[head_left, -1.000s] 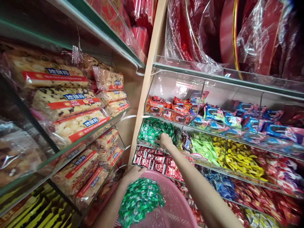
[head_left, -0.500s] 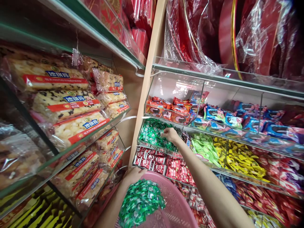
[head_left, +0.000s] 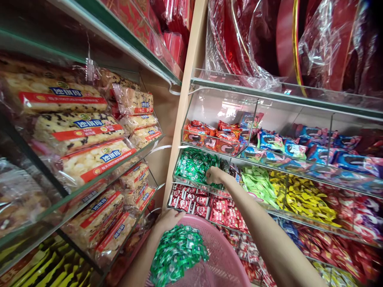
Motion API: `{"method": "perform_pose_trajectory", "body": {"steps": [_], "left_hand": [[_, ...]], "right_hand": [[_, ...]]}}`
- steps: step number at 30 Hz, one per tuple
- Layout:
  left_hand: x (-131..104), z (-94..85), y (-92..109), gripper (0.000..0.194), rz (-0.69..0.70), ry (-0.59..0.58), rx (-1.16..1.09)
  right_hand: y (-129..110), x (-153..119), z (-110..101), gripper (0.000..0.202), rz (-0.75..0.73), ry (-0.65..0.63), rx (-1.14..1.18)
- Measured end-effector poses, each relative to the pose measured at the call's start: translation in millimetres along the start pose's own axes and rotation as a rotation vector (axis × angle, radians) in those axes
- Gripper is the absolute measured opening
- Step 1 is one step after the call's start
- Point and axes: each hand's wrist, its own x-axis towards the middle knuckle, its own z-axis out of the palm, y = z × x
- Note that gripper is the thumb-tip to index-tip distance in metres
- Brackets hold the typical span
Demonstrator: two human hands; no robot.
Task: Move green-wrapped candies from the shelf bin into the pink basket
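Observation:
My left hand point(head_left: 171, 219) grips the far left rim of a pink plastic basket point(head_left: 231, 249). A heap of green-wrapped candies point(head_left: 179, 253) fills the basket's left side. Reaching into a clear shelf bin, my right hand point(head_left: 213, 174) has its fingers curled down among more green-wrapped candies point(head_left: 193, 164). Its fingertips are partly hidden, and I cannot see what they pinch, if anything. The bin point(head_left: 187, 181) is low-walled and sits at the left end of its shelf.
Packaged puffed-rice cakes point(head_left: 101, 159) fill glass shelves close on the left. A wooden upright point(head_left: 176, 131) separates them from the candy shelves. Light green packets point(head_left: 259, 185) and yellow packets point(head_left: 289, 197) lie right of the bin. Red packets point(head_left: 190, 199) sit below, under orange-red snack packs point(head_left: 203, 133).
My right hand has moved slightly down and toward the bin's front, with its fingers lower among the candies. My left hand stays on the basket rim.

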Motion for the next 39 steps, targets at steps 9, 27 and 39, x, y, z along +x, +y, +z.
{"method": "perform_pose_trajectory", "body": {"steps": [9, 27, 39], "left_hand": [[0.8, 0.0, 0.3, 0.066, 0.01, 0.0, 0.001], [2.9, 1.0, -1.8, 0.072, 0.006, 0.013, -0.012], [3.6, 0.5, -1.1, 0.073, 0.013, 0.014, 0.001]], "right_hand": [[-2.8, -0.9, -0.5, 0.018, -0.008, 0.01, -0.038], [5.5, 4.7, 18.1, 0.025, -0.079, 0.127, 0.467], [0.6, -0.5, 12.4, 0.019, -0.182, 0.001, 0.289]]}}
